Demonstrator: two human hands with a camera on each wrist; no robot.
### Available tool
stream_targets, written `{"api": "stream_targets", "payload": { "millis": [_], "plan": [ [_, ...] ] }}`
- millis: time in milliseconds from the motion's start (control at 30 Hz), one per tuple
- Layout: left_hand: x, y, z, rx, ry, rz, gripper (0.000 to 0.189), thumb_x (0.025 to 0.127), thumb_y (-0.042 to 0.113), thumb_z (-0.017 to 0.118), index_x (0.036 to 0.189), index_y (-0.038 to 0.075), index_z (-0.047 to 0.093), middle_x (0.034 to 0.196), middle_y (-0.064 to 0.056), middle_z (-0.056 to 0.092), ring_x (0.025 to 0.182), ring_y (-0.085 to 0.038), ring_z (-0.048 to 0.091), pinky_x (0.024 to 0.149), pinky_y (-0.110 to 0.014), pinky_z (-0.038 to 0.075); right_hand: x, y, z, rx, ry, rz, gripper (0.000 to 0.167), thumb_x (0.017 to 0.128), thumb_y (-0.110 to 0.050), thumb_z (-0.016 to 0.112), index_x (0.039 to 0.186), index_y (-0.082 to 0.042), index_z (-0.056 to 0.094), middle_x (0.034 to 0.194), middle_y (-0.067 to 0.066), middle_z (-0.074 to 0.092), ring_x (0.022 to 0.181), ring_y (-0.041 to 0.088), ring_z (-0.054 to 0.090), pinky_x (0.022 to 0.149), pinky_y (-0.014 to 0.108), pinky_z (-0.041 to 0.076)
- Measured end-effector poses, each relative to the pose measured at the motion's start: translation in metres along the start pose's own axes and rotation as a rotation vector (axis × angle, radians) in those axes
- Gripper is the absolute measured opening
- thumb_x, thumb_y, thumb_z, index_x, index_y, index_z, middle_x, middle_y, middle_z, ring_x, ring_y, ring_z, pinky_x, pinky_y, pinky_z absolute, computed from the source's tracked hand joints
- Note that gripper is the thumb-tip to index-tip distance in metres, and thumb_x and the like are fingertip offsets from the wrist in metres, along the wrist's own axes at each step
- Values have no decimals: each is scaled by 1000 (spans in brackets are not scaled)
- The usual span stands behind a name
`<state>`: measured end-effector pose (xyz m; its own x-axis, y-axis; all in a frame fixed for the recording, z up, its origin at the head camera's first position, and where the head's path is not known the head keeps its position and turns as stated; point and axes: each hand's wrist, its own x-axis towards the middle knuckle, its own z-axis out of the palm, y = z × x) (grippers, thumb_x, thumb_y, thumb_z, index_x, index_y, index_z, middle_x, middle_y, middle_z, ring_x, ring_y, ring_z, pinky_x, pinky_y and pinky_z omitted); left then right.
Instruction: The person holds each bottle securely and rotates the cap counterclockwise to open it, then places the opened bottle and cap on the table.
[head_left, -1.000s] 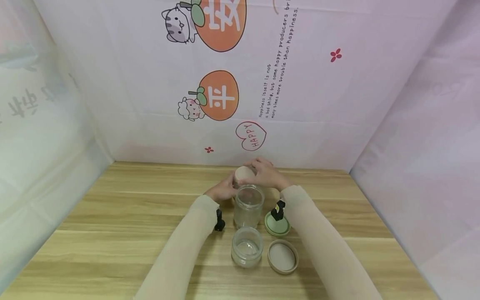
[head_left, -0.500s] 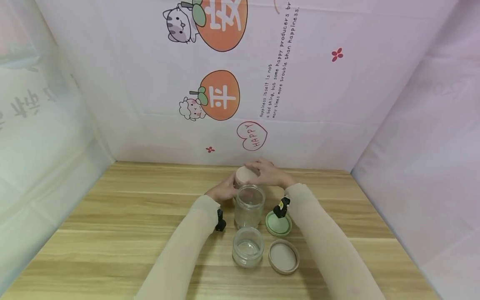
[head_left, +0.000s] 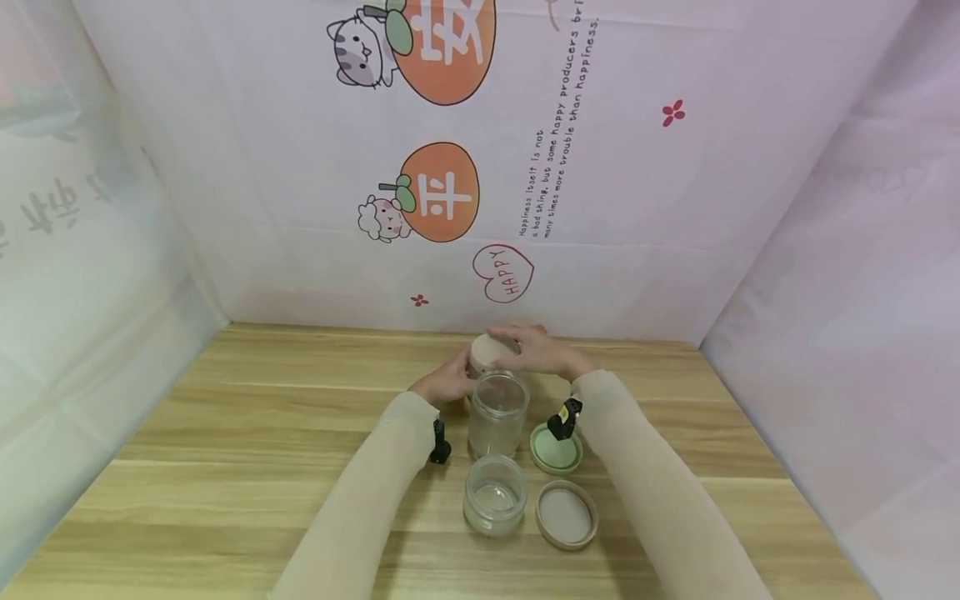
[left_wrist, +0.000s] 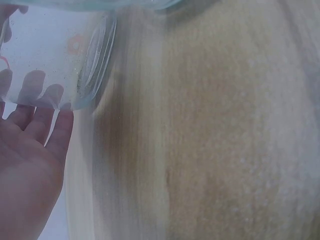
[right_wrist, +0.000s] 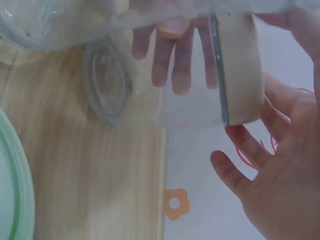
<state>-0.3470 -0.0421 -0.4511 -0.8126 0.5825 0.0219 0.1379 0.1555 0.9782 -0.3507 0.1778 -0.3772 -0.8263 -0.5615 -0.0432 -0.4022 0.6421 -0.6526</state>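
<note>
At the back of the table stands a clear glass jar point(right_wrist: 145, 105) with a beige lid point(head_left: 491, 352) on its mouth. My left hand point(head_left: 447, 381) holds the jar's side, its fingers showing through the glass in the right wrist view. From the right, my right hand point(head_left: 542, 352) grips the lid's rim between thumb and fingers. A taller lidless glass jar point(head_left: 497, 425) stands just in front and hides the lower part of the held jar in the head view.
Nearer me is a short lidless glass jar point(head_left: 495, 500). To its right lie a beige lid point(head_left: 566, 515) and, behind that, a green lid point(head_left: 556, 450), both inner side up. A printed white cloth point(head_left: 600, 275) hangs behind the wooden table point(head_left: 285, 433).
My right hand and wrist have shifted slightly to the right, its fingers moving round the lid's rim. The left hand stays on the jar, and the other jars and lids have not moved.
</note>
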Motion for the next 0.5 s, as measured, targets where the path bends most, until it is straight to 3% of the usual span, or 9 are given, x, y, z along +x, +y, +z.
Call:
{"api": "stream_targets", "payload": {
  "millis": [100, 200, 500],
  "plan": [
    [1, -1, 0, 4, -2, 13, 88, 92, 11, 73, 158, 13, 16, 160, -12, 24, 146, -29, 23, 118, -51, 20, 0, -1, 6, 3, 70, 17, 76, 86, -54, 73, 151, -25, 46, 155, 4, 38, 139, 28, 33, 107, 61, 34],
    [2, -3, -1, 7, -1, 8, 86, 92, 11, 73, 158, 13, 16, 161, -12, 24, 146, -28, 24, 117, -51, 22, 1, -5, 12, -35, 151, 8, 75, 85, -55, 75, 147, -19, 52, 149, 10, 43, 134, 32, 36, 104, 61, 37],
    [2, -3, -2, 15, -1, 5, 87, 93, 10, 71, 158, 13, 14, 161, -14, 21, 146, -30, 24, 117, -52, 23, 6, -9, 24, -193, 300, 57, 86, 76, -72, 72, 139, -15, 57, 128, 8, 48, 112, 26, 45, 89, 48, 48]
  ]
}}
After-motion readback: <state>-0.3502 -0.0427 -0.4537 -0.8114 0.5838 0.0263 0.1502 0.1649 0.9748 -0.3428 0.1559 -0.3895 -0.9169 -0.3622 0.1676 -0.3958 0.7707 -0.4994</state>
